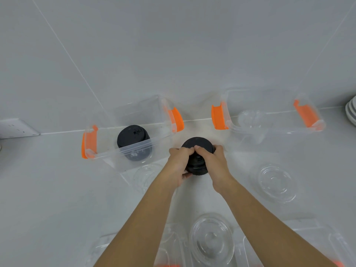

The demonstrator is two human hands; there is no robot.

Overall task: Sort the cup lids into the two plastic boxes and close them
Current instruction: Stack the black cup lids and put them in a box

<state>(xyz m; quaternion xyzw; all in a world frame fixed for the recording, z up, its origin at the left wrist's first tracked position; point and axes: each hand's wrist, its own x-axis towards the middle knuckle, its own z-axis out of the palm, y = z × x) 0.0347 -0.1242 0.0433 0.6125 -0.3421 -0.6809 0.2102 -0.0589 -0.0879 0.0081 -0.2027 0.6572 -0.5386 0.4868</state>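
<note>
A stack of black cup lids [197, 145] stands on the white counter between the two clear plastic boxes. My left hand [178, 164] and my right hand [212, 164] both grip this stack from its sides. The left box [134, 149] has orange latches and holds another stack of black lids [133, 139]. The right box [275, 130], also with orange latches, holds a clear lid [248, 117]. Clear lids lie on the counter: a pile at the right [275, 182], a pile near me [212, 239], and one in front of the left box [148, 172].
Two clear box covers lie at the bottom edge, left [119, 245] and right [327, 245]. A wall socket [17, 128] sits at the far left. Stacked white plates [351, 110] stand at the right edge. A tiled wall rises behind the boxes.
</note>
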